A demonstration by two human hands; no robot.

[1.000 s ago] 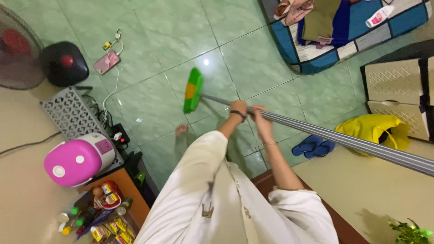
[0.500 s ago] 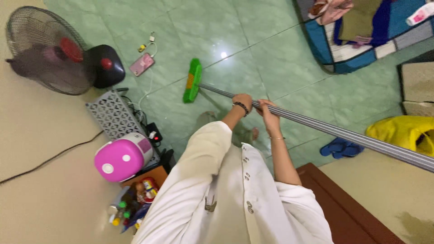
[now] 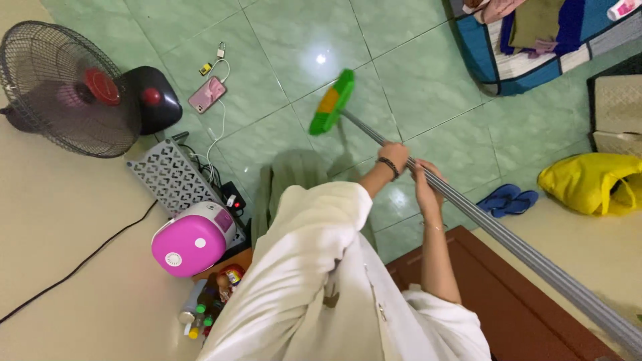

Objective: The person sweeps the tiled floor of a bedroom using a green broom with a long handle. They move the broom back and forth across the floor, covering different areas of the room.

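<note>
Green plastic broom head (image 3: 332, 102) should stay flat on the tiles, so we keep left hand (image 3: 396, 155) and right hand (image 3: 424, 175) wrapped firmly round the grey ribbed metal pole (image 3: 508, 244).

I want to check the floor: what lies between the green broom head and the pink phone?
In the head view, only bare green floor tile lies between the green broom head and the pink phone. The phone's white cable runs off toward the wall.

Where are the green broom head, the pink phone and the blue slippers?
green broom head (image 3: 332, 102), head view, on the orange middle of its top.
pink phone (image 3: 206, 94), head view, middle of its back.
blue slippers (image 3: 508, 200), head view, on the nearer slipper's strap.
</note>
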